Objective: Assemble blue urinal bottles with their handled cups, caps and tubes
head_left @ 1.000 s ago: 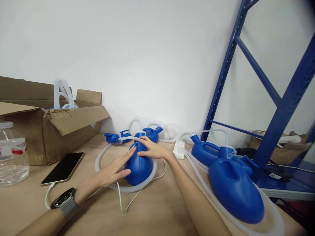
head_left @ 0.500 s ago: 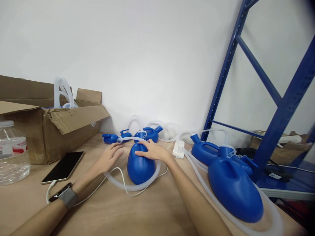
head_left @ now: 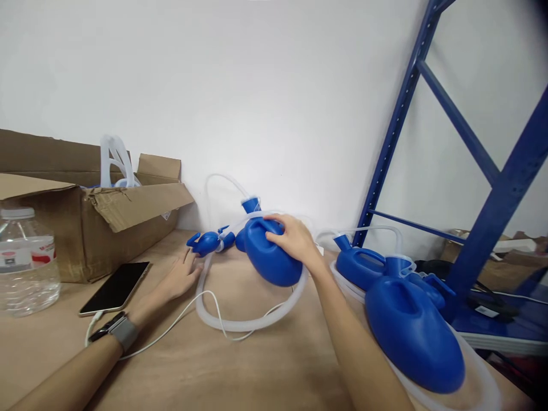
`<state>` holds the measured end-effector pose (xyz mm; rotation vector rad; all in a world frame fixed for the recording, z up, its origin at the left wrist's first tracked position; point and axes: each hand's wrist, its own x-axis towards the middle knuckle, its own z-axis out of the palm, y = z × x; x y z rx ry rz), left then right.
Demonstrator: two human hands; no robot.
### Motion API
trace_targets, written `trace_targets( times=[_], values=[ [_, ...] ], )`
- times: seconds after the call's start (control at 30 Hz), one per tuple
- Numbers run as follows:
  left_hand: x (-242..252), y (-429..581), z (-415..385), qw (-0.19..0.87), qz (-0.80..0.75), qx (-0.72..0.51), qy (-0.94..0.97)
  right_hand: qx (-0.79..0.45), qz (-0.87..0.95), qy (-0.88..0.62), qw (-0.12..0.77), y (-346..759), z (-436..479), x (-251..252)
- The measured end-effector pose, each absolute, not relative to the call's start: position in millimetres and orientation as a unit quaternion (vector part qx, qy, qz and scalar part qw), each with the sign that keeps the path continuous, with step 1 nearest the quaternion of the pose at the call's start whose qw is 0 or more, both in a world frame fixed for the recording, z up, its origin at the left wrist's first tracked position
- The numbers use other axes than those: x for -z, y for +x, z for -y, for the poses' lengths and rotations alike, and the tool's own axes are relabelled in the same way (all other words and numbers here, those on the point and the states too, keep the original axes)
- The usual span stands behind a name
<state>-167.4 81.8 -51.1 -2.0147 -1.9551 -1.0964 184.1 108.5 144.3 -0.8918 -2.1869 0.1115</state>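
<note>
Near the middle, my right hand point(head_left: 293, 237) grips the handle of a blue plastic bottle point(head_left: 274, 262), which is tilted, its neck toward the wall and a clear tube point(head_left: 240, 326) looping around it. My left hand point(head_left: 180, 275) rests low over the table, fingers spread, its fingertips beside a small blue spouted piece point(head_left: 206, 244). That piece lies at the end of the tube. Another blue bottle is mostly hidden behind the gripped one. To the right lie two more blue bottles, a large one point(head_left: 413, 337) and one behind it point(head_left: 358, 267), with tubes.
On the left are an open cardboard box point(head_left: 128, 211) holding clear tubing, a water bottle point(head_left: 28, 268) and a phone point(head_left: 115, 288) with a white cable point(head_left: 171, 325). A blue metal shelf point(head_left: 483, 222) stands at the right.
The blue bottle in my right hand has risen and moved right, its neck swinging up. The small spouted piece has shifted and turned. My left hand has moved slightly down and left.
</note>
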Motion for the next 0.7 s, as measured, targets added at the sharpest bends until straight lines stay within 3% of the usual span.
trace_targets(
  times=[0.4,0.7],
  values=[
    [52,-155,-78,0.072,0.629,0.358,-0.686,0.036,0.821,-0.330,0.464,224,-81,-178],
    [18,-122,-52,-0.017,0.595,0.376,-0.710,-0.180,0.847,-0.267,0.422,237,-123,-158]
  ],
)
